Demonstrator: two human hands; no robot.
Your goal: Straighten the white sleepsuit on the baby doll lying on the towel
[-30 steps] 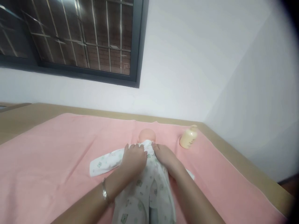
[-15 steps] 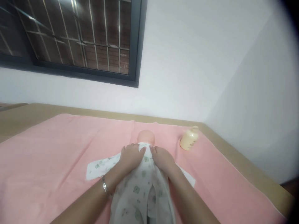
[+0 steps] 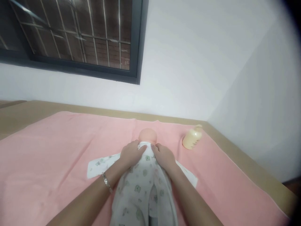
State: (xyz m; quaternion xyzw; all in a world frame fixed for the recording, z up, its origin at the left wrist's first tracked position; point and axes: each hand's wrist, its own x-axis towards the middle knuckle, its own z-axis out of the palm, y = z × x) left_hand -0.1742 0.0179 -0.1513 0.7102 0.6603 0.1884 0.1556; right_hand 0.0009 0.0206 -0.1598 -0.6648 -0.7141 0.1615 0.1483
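A baby doll lies on its back on a pink towel (image 3: 58,150), its bare head (image 3: 147,136) pointing away from me. It wears a white sleepsuit (image 3: 141,185) printed with small green bears, with one sleeve (image 3: 101,164) spread to the left. My left hand (image 3: 130,153) rests on the suit at the doll's left shoulder, fingers curled on the cloth near the collar. Across the chest, my right hand (image 3: 164,155) grips the suit's front edge by the neck. A bracelet (image 3: 107,182) circles my left wrist.
A cream lotion bottle (image 3: 192,138) stands at the towel's far right corner. The towel covers a tan table (image 3: 249,163) set into a corner of white walls. A dark-framed barred window (image 3: 77,37) is up on the left wall.
Both hands have stayed at the doll's collar, sliding slightly towards the neck and smoothing the suit's front. The view has tilted down a little.
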